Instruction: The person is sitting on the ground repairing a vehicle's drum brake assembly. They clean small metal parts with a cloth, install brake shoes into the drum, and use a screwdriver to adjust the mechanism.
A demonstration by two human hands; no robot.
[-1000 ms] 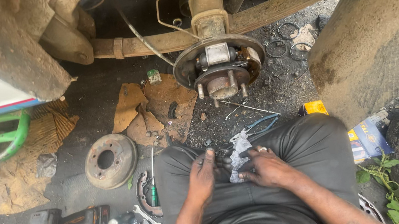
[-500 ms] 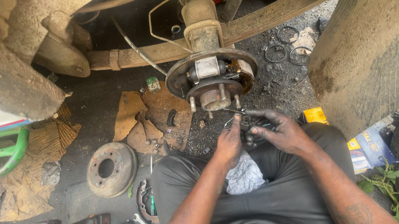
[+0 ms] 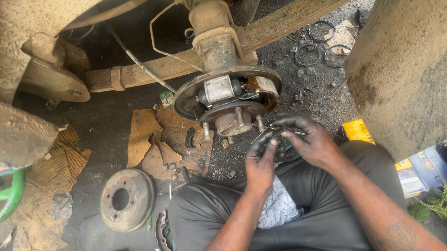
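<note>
Above both hands stands the biggest thing, the rusty axle with its leaf spring (image 3: 300, 15), and on its end the brake backing plate (image 3: 228, 89) with the wheel hub (image 3: 234, 120) and its studs pointing toward the person. To the right of the hands rises the dusty tyre (image 3: 420, 49). Far to the left of the left hand, on the dirty ground, lies the removed brake drum (image 3: 126, 199), and beyond it some torn cardboard (image 3: 153, 141). Under the wrists, in the lap of the dark trousers, rests a pale rag (image 3: 277, 208).

Compared with one second ago, the hands have changed place: then they were low over the lap beside the rag, half a second ago they were rising, and now they are up just below the hub. This suggests, as I judge, that the picking up from the lap is finished and the work passes to the brake itself.

The left hand (image 3: 260, 163) and the right hand (image 3: 305, 142) are close together, fingers touching. Between them they pinch a small dark metal part (image 3: 275, 132), thin like a spring or clip; its exact kind I cannot tell. It sits just under the hub, not yet touching the plate.
</note>
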